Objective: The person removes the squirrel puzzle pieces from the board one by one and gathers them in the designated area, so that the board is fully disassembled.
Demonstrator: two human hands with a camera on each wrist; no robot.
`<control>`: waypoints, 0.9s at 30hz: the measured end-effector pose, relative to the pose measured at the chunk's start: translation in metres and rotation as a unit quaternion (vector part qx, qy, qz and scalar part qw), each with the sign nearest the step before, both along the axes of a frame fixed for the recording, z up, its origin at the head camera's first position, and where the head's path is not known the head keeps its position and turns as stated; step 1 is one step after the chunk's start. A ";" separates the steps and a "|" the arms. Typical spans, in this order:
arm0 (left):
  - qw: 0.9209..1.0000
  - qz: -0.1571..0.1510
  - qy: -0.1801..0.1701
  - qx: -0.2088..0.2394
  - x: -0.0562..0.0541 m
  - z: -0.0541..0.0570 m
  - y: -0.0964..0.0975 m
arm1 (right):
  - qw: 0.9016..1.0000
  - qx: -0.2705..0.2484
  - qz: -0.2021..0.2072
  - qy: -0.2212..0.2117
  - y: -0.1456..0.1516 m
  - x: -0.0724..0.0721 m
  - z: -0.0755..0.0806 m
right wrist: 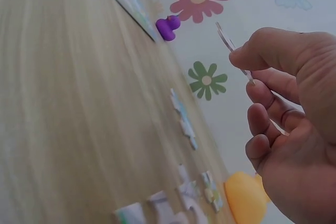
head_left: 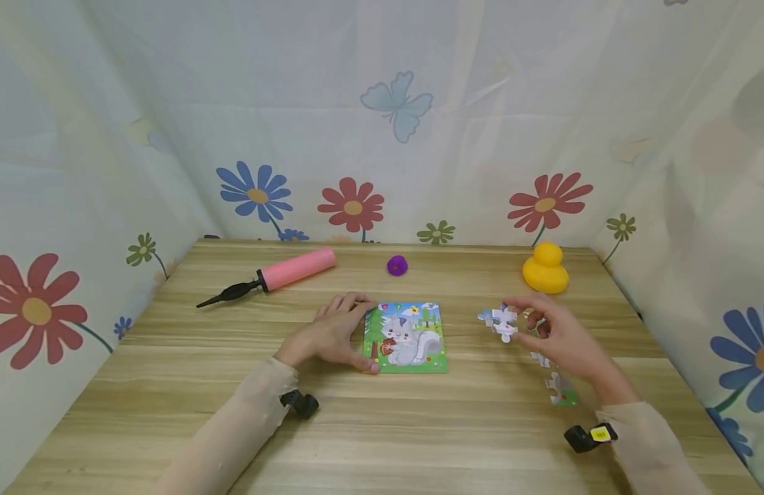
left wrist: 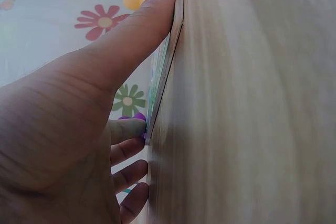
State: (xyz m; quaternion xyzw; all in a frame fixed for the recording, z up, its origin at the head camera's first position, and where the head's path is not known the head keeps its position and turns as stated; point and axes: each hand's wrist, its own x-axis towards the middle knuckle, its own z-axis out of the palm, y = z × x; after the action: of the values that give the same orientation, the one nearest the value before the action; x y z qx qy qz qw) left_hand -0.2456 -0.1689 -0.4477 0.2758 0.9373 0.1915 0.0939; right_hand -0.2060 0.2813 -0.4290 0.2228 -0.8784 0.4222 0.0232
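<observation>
A square puzzle board (head_left: 412, 344) with a grey squirrel picture lies flat on the wooden table. My left hand (head_left: 332, 333) rests along its left side, thumb at the near corner and fingers at the far one. In the left wrist view the thumb (left wrist: 142, 22) lies along the board's edge, fairly straight. Right of the board, my right hand (head_left: 567, 337) pinches a grey-white jigsaw piece (head_left: 504, 324) between thumb and fingers, above the table. Edge-on, that piece (right wrist: 224, 38) looks thin in the right wrist view. Several loose jigsaw pieces (head_left: 562, 390) lie beneath and beside this hand, some partly hidden.
A pink hand pump (head_left: 300, 268) with a black nozzle lies at the back left. Behind the board sits a small purple toy duck (head_left: 397, 265). Farther right stands a yellow toy duck (head_left: 545, 269). A flower-printed cloth (head_left: 474, 158) hangs behind the wooden table (head_left: 382, 433).
</observation>
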 end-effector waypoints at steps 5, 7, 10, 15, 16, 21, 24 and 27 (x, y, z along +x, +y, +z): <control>1.000 0.000 -0.001 0.003 -0.001 0.000 0.000 | 1.000 0.012 -0.001 -0.017 0.005 0.003 -0.009; 1.000 0.001 0.001 0.005 -0.001 0.000 0.000 | 1.000 0.015 0.000 -0.022 0.006 0.003 -0.013; 1.000 0.002 0.004 0.007 -0.002 -0.001 0.000 | 0.999 0.025 0.000 -0.033 0.007 0.002 -0.017; 1.000 0.000 0.002 0.005 -0.002 -0.002 0.000 | 0.998 0.037 0.010 -0.049 0.007 0.004 -0.023; 1.000 -0.001 0.001 0.005 -0.001 -0.001 0.000 | 0.998 0.037 0.014 -0.048 0.007 0.004 -0.024; 1.000 -0.001 0.001 0.005 -0.001 -0.002 0.000 | 0.998 0.032 0.029 -0.040 0.005 0.005 -0.030; 1.000 -0.001 0.002 0.006 -0.001 -0.003 0.000 | 0.998 0.040 0.026 -0.040 0.006 0.003 -0.033; 1.000 -0.001 0.003 0.005 -0.001 -0.002 0.000 | 0.998 0.050 0.021 -0.043 0.005 0.002 -0.035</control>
State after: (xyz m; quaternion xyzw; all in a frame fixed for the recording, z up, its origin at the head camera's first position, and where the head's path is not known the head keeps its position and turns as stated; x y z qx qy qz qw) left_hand -0.2467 -0.1685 -0.4500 0.2778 0.9363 0.1956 0.0894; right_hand -0.2041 0.2868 -0.4640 0.2235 -0.8937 0.3875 -0.0346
